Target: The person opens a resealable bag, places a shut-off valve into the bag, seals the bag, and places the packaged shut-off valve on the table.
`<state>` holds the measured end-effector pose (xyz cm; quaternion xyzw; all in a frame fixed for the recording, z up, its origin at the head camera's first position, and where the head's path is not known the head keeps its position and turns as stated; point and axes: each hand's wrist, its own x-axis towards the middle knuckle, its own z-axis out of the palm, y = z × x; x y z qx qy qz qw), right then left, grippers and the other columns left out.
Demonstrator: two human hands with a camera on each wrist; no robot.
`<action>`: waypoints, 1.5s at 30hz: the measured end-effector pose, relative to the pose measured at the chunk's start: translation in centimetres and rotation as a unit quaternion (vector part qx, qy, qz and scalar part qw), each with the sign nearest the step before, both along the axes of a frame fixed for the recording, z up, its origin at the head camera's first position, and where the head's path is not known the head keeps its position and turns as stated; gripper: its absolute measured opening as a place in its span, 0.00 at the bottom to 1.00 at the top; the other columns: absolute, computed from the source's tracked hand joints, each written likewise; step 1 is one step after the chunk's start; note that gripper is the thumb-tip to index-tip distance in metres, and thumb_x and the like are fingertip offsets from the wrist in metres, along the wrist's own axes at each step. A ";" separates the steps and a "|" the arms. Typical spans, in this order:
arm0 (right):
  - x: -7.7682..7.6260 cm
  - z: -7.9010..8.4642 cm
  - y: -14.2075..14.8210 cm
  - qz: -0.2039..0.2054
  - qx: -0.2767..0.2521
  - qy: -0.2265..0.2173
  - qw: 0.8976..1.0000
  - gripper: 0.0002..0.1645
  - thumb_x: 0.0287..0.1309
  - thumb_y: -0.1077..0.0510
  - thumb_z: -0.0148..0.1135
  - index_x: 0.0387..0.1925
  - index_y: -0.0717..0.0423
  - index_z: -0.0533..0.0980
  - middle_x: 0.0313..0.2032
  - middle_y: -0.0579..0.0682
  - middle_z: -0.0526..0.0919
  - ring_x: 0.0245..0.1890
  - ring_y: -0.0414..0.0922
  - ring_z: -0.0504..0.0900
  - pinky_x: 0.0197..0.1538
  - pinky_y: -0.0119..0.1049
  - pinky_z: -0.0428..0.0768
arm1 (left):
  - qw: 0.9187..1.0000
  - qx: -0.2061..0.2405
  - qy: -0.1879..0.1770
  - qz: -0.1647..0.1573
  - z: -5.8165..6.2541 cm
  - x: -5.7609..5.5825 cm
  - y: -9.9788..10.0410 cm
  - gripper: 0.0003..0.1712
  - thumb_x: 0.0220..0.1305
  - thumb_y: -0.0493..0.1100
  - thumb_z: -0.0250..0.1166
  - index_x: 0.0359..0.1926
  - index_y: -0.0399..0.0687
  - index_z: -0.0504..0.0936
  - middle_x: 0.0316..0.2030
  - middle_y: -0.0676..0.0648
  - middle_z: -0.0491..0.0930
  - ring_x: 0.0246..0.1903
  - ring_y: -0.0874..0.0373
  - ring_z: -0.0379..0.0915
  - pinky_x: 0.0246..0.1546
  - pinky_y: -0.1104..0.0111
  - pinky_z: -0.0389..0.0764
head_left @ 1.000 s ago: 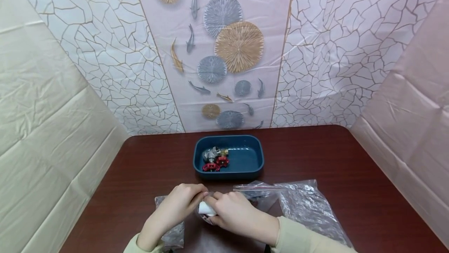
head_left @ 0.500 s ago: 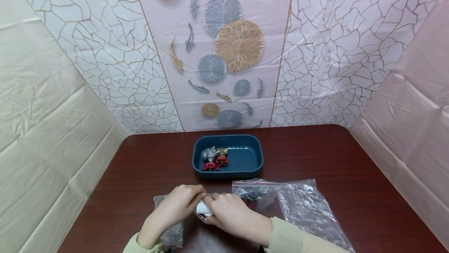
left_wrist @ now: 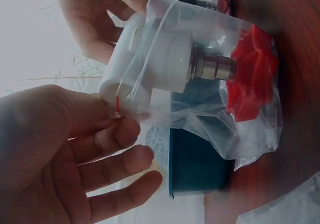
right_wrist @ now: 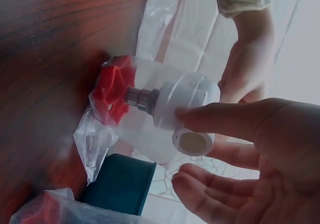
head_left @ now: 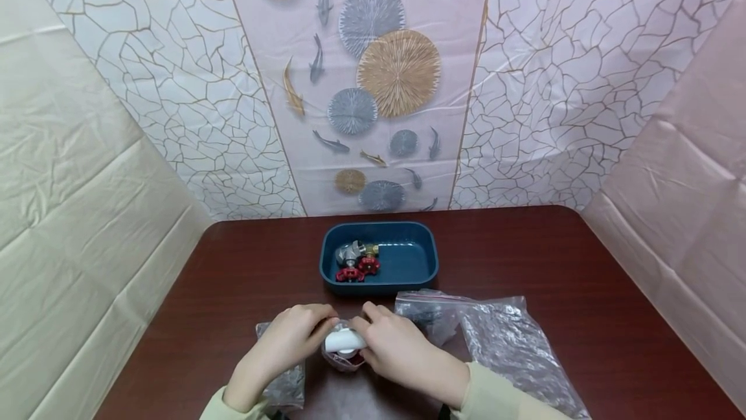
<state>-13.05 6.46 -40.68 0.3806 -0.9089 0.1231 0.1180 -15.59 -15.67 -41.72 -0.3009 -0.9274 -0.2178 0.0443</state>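
valve body (left_wrist: 167, 58) is white | handwheel (left_wrist: 252, 76) is red | tray (head_left: 408, 263) is blue | tabletop (right_wrist: 45, 38) shows reddish-brown grain | backdrop (head_left: 175, 83) bears gold crackle

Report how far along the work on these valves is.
Looks done: a bag beside the right hand contains a red-handled valve. In hand: the left hand pinches the rim of another bag; its white valve pokes out. Seemingly left: bagging the loose valves in the blue tray.

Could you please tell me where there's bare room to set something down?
Bare tabletop flanks the blue tray on both sides; the tray is bare right of its valves. The near middle is crowded with hands, white valve and plastic bags.
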 end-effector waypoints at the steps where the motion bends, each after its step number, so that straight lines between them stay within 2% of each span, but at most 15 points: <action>1: 0.0 -0.1 0.1 -0.001 -0.004 -0.003 1.000 0.20 0.46 0.59 0.77 0.42 0.54 0.80 0.34 0.47 0.75 0.30 0.43 0.77 0.27 0.35 0.77 | 1.000 0.000 0.000 -0.001 0.0 0.1 -0.1 0.07 0.72 0.46 0.62 0.38 0.53 0.86 0.30 0.61 0.82 0.28 0.69 0.75 0.26 0.68 0.76; 6: -0.3 -0.4 0.4 0.000 -0.020 -0.039 0.999 0.20 0.46 0.64 0.74 0.41 0.53 0.75 0.30 0.47 0.79 0.23 0.44 0.80 0.22 0.36 0.74 | 0.999 0.001 -0.047 -0.007 0.0 0.7 -0.6 0.20 0.71 0.61 0.60 0.45 0.52 0.86 0.24 0.64 0.76 0.22 0.71 0.69 0.22 0.71 0.72; 8: -0.4 -0.5 0.5 0.001 -0.028 -0.055 0.998 0.21 0.46 0.67 0.72 0.42 0.53 0.74 0.28 0.48 0.81 0.23 0.44 0.81 0.21 0.37 0.74 | 0.997 -0.001 -0.070 -0.009 -0.1 0.9 -0.9 0.25 0.69 0.65 0.60 0.48 0.51 0.86 0.23 0.65 0.74 0.20 0.71 0.66 0.21 0.72 0.71; 11: -0.6 -0.7 0.6 -0.004 -0.034 -0.066 0.997 0.23 0.45 0.69 0.69 0.45 0.55 0.74 0.26 0.49 0.82 0.24 0.46 0.82 0.22 0.38 0.75 | 0.997 -0.013 -0.076 -0.010 -0.2 1.3 -1.4 0.29 0.66 0.67 0.62 0.51 0.50 0.86 0.28 0.63 0.79 0.22 0.71 0.68 0.23 0.72 0.72; 14: -0.8 -0.9 0.6 -0.015 -0.021 -0.070 0.997 0.20 0.47 0.69 0.68 0.43 0.57 0.76 0.24 0.50 0.82 0.23 0.46 0.83 0.22 0.39 0.76 | 0.997 -0.019 -0.077 -0.014 -0.3 1.5 -1.8 0.30 0.65 0.67 0.64 0.54 0.49 0.85 0.31 0.60 0.82 0.24 0.70 0.68 0.24 0.72 0.71; 18: -1.0 -1.1 0.5 -0.030 0.000 -0.075 0.997 0.09 0.50 0.67 0.68 0.32 0.56 0.77 0.20 0.49 0.79 0.20 0.46 0.81 0.20 0.39 0.74 | 0.996 -0.010 -0.084 -0.027 -0.5 1.7 -1.9 0.27 0.65 0.62 0.66 0.55 0.49 0.84 0.30 0.61 0.79 0.23 0.70 0.67 0.24 0.72 0.71; 21: -1.0 -1.2 0.4 -0.034 0.009 -0.078 0.996 0.08 0.51 0.67 0.67 0.26 0.54 0.76 0.19 0.49 0.78 0.19 0.45 0.80 0.19 0.40 0.73 | 0.995 0.000 -0.090 -0.035 -0.5 1.7 -2.0 0.22 0.65 0.56 0.68 0.55 0.50 0.84 0.28 0.63 0.77 0.23 0.70 0.67 0.24 0.72 0.70; 25: -0.9 -1.2 0.3 -0.032 0.017 -0.075 0.997 0.08 0.53 0.66 0.66 0.24 0.54 0.76 0.18 0.49 0.78 0.19 0.45 0.80 0.19 0.40 0.74 | 0.994 0.008 -0.104 -0.043 -0.4 1.8 -2.1 0.21 0.64 0.45 0.69 0.57 0.48 0.82 0.25 0.63 0.73 0.21 0.71 0.66 0.22 0.72 0.70; 29: -0.8 -1.2 0.2 -0.033 0.023 -0.072 0.997 0.08 0.54 0.66 0.66 0.24 0.54 0.77 0.19 0.49 0.79 0.19 0.45 0.80 0.20 0.40 0.75 | 0.993 0.001 -0.113 -0.035 -0.3 2.0 -2.1 0.22 0.63 0.39 0.65 0.59 0.45 0.81 0.21 0.62 0.70 0.18 0.69 0.62 0.20 0.71 0.68; 34: -0.7 -1.3 0.2 -0.029 0.024 -0.058 0.998 0.08 0.54 0.66 0.65 0.23 0.54 0.76 0.18 0.48 0.79 0.20 0.44 0.80 0.21 0.40 0.75 | 0.997 -0.002 -0.079 -0.024 -0.5 2.1 -1.9 0.18 0.64 0.37 0.63 0.55 0.46 0.83 0.30 0.56 0.83 0.22 0.69 0.66 0.24 0.69 0.71; 38: -0.6 -1.2 0.2 -0.024 0.020 -0.057 0.998 0.08 0.53 0.66 0.65 0.23 0.53 0.76 0.18 0.47 0.78 0.19 0.43 0.79 0.21 0.39 0.75 | 0.998 -0.002 -0.057 -0.023 -0.6 2.2 -1.6 0.16 0.63 0.36 0.63 0.52 0.47 0.85 0.34 0.53 0.85 0.23 0.69 0.68 0.25 0.70 0.73; 45: -0.5 -0.9 0.3 -0.025 0.007 -0.056 0.998 0.08 0.54 0.65 0.66 0.23 0.53 0.77 0.19 0.46 0.78 0.19 0.43 0.79 0.20 0.39 0.74 | 0.996 0.007 -0.082 -0.023 -0.3 2.2 -1.4 0.16 0.64 0.36 0.63 0.52 0.47 0.85 0.37 0.53 0.85 0.23 0.69 0.66 0.25 0.71 0.70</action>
